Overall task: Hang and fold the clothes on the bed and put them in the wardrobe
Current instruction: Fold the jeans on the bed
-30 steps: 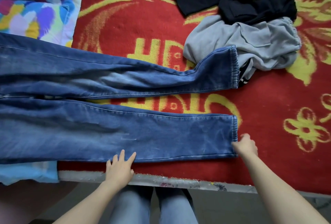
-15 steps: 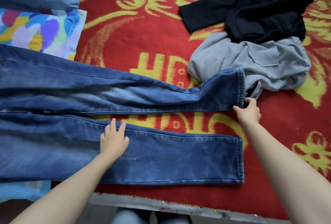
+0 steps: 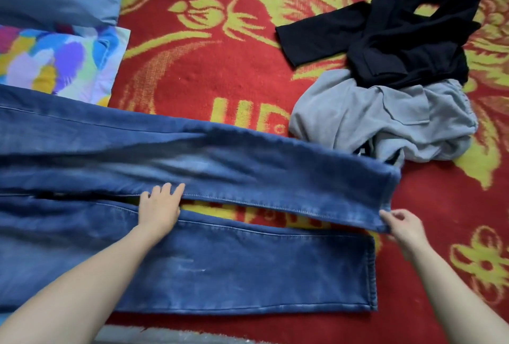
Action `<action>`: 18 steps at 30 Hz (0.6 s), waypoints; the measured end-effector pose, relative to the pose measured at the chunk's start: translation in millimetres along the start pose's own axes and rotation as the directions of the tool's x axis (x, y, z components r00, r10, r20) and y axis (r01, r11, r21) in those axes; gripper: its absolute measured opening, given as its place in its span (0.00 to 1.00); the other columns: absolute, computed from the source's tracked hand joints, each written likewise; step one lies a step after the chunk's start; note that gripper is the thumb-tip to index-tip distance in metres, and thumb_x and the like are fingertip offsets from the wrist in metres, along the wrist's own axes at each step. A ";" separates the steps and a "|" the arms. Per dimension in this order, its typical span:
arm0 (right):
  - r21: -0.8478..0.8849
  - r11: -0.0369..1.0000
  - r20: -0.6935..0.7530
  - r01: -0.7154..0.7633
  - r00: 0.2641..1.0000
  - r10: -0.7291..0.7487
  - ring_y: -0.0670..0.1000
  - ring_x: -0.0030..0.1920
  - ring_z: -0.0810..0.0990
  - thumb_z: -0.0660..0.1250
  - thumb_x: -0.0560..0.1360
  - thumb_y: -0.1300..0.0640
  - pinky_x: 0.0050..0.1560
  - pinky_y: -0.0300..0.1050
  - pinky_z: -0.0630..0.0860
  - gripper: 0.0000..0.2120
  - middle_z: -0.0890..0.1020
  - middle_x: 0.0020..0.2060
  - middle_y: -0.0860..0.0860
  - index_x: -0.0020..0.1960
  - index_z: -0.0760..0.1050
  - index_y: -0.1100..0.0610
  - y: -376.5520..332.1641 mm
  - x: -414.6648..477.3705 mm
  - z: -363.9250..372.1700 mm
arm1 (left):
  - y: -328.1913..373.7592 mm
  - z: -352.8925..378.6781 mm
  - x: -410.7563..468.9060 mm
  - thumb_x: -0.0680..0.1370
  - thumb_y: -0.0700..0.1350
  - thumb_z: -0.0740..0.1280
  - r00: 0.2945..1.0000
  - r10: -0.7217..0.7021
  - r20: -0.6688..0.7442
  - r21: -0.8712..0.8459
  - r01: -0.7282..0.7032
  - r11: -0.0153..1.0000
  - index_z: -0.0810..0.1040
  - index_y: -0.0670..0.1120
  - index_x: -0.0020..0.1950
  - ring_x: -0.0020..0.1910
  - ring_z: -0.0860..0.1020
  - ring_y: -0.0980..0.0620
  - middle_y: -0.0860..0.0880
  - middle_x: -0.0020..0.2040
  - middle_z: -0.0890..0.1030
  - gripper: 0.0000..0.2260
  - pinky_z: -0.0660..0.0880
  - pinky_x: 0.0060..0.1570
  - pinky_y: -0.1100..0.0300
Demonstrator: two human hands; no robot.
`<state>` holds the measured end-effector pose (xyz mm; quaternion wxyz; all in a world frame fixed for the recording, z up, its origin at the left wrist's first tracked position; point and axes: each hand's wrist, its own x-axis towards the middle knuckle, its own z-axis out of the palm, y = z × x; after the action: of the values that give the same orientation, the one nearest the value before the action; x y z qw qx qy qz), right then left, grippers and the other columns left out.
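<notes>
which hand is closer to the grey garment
Right. The right hand pinches the jeans hem close to the grey garment; the left hand rests on the jeans, far leftward.

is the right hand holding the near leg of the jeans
No, the right hand pinches the jeans at the far leg's hem corner, not the near leg.

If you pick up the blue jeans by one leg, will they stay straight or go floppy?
Probably floppy: the jeans ripple and bend where the right hand pinches the far leg's hem. The denim looks thick, so likely heavy for cloth. The left hand pressing it flat suggests it shifts easily.
</notes>
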<state>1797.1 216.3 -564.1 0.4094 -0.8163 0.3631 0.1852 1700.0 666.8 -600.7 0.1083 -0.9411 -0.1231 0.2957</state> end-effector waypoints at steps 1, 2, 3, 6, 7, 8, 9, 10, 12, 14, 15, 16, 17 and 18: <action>-0.060 0.998 -0.003 -0.019 1.000 0.019 0.52 0.29 0.68 0.65 0.76 0.64 0.27 0.42 0.66 0.05 0.75 0.35 0.58 0.41 0.72 0.63 6.6 2.3 7.4 | -2.2 0.8 1.8 0.79 0.50 0.59 1.000 0.004 0.021 0.006 -0.004 1.000 0.56 0.54 0.75 0.63 0.68 0.49 0.50 0.67 0.68 0.25 0.65 0.58 0.55; -0.066 0.998 -0.027 -0.023 0.999 0.021 0.52 0.30 0.69 0.65 0.76 0.65 0.28 0.43 0.65 0.03 0.75 0.38 0.59 0.44 0.73 0.64 7.7 4.7 13.5 | -4.1 2.2 2.5 0.79 0.50 0.59 0.999 0.007 0.039 0.006 -0.007 1.000 0.57 0.55 0.74 0.63 0.68 0.49 0.51 0.66 0.69 0.24 0.65 0.57 0.55; -0.058 0.998 -0.055 -0.015 0.998 0.012 0.53 0.32 0.70 0.63 0.76 0.65 0.28 0.44 0.65 0.02 0.75 0.40 0.60 0.47 0.73 0.65 4.1 6.4 17.9 | -6.2 3.9 3.0 0.79 0.50 0.59 0.999 0.010 0.045 0.008 -0.011 1.000 0.57 0.55 0.74 0.62 0.68 0.48 0.51 0.65 0.69 0.24 0.65 0.57 0.55; -0.012 1.000 -0.053 -0.020 0.998 0.019 0.51 0.28 0.68 0.60 0.76 0.67 0.24 0.40 0.63 0.06 0.72 0.34 0.57 0.41 0.72 0.63 -6.7 11.6 23.4 | -11.8 6.3 5.0 0.78 0.50 0.59 0.999 0.029 0.027 0.011 -0.030 1.000 0.57 0.55 0.74 0.62 0.68 0.48 0.51 0.64 0.70 0.24 0.64 0.57 0.55; 0.020 0.999 -0.016 -0.048 0.999 0.048 0.50 0.23 0.66 0.60 0.76 0.66 0.20 0.35 0.61 0.09 0.69 0.30 0.55 0.37 0.70 0.61 -9.9 10.9 21.9 | -13.0 6.4 5.4 0.78 0.50 0.58 0.999 0.032 0.023 0.012 -0.032 0.999 0.56 0.55 0.75 0.62 0.69 0.49 0.52 0.64 0.70 0.25 0.64 0.57 0.56; 0.056 0.996 0.023 -0.069 0.997 0.068 0.47 0.19 0.64 0.62 0.76 0.64 0.17 0.31 0.58 0.11 0.67 0.28 0.54 0.36 0.69 0.60 -13.9 8.7 19.5 | -14.2 6.1 6.3 0.78 0.50 0.57 0.999 0.030 0.021 0.008 -0.030 1.000 0.54 0.55 0.76 0.61 0.69 0.49 0.52 0.65 0.70 0.26 0.65 0.57 0.56; 0.075 0.995 0.050 -0.069 0.997 0.065 0.45 0.17 0.63 0.63 0.77 0.62 0.16 0.30 0.57 0.10 0.67 0.27 0.53 0.36 0.70 0.60 -18.1 5.7 15.8 | -15.4 5.1 8.0 0.78 0.51 0.57 0.999 0.024 0.028 -0.004 -0.024 1.000 0.52 0.55 0.76 0.61 0.69 0.49 0.53 0.65 0.70 0.27 0.65 0.57 0.56; 0.088 0.995 0.059 -0.043 0.998 0.038 0.45 0.19 0.66 0.65 0.76 0.61 0.16 0.30 0.59 0.08 0.69 0.28 0.53 0.40 0.72 0.61 -22.1 2.4 11.3 | -16.5 3.9 10.0 0.78 0.52 0.57 0.999 0.019 0.046 -0.027 -0.018 0.999 0.50 0.55 0.76 0.62 0.69 0.49 0.52 0.65 0.70 0.28 0.65 0.57 0.56; 0.143 0.987 0.025 0.075 0.997 -0.080 0.46 0.24 0.73 0.66 0.76 0.61 0.19 0.30 0.66 0.02 0.76 0.30 0.53 0.47 0.74 0.61 -30.0 -3.6 -0.6 | -17.6 1.3 13.7 0.78 0.53 0.58 0.995 0.029 0.096 -0.091 -0.021 0.996 0.48 0.55 0.76 0.63 0.69 0.48 0.52 0.66 0.69 0.29 0.65 0.59 0.54; 0.240 0.953 -0.038 0.184 0.983 -0.180 0.39 0.26 0.77 0.65 0.76 0.64 0.25 0.28 0.71 0.04 0.81 0.29 0.47 0.46 0.73 0.56 -30.4 -6.6 -10.0 | -19.2 -1.7 15.4 0.78 0.53 0.59 0.990 0.058 0.132 -0.124 -0.042 0.991 0.50 0.57 0.76 0.64 0.67 0.47 0.51 0.67 0.69 0.29 0.64 0.60 0.53; 0.244 0.951 -0.074 0.192 0.981 -0.179 0.36 0.26 0.77 0.65 0.76 0.65 0.27 0.26 0.71 0.04 0.82 0.28 0.45 0.46 0.73 0.56 -26.4 -6.5 -12.5 | -19.8 -3.8 16.2 0.78 0.52 0.59 0.987 0.075 0.140 -0.126 -0.057 0.990 0.51 0.57 0.76 0.64 0.67 0.47 0.50 0.67 0.68 0.28 0.64 0.60 0.53; 0.201 0.963 -0.104 0.177 0.982 -0.159 0.34 0.25 0.75 0.65 0.76 0.65 0.27 0.25 0.70 0.03 0.82 0.30 0.46 0.48 0.74 0.59 -19.9 -5.4 -12.1 | -20.7 -5.7 17.1 0.78 0.52 0.59 0.985 0.093 0.144 -0.123 -0.076 0.990 0.52 0.58 0.76 0.65 0.66 0.47 0.49 0.66 0.68 0.27 0.64 0.60 0.53; 0.138 0.981 -0.144 0.133 0.983 -0.113 0.33 0.24 0.75 0.65 0.76 0.65 0.27 0.24 0.69 0.06 0.82 0.36 0.51 0.52 0.75 0.64 -12.5 -4.4 -8.5 | -21.5 -7.7 17.9 0.78 0.52 0.59 0.982 0.111 0.151 -0.119 -0.094 0.989 0.54 0.58 0.75 0.65 0.66 0.46 0.49 0.66 0.68 0.27 0.64 0.60 0.52; 0.078 0.994 -0.171 0.081 0.983 -0.066 0.34 0.26 0.75 0.66 0.76 0.64 0.29 0.26 0.70 0.10 0.81 0.42 0.58 0.55 0.74 0.68 -4.9 -2.8 -3.1 | -21.9 -8.7 18.1 0.78 0.52 0.59 0.978 0.129 0.164 -0.121 -0.110 0.987 0.55 0.59 0.75 0.65 0.66 0.46 0.48 0.65 0.69 0.26 0.64 0.60 0.52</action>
<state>1799.0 217.0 -557.9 0.4181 -0.8237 0.3736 0.0847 1715.7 691.7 -597.3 0.0269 -0.9226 -0.0912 0.3739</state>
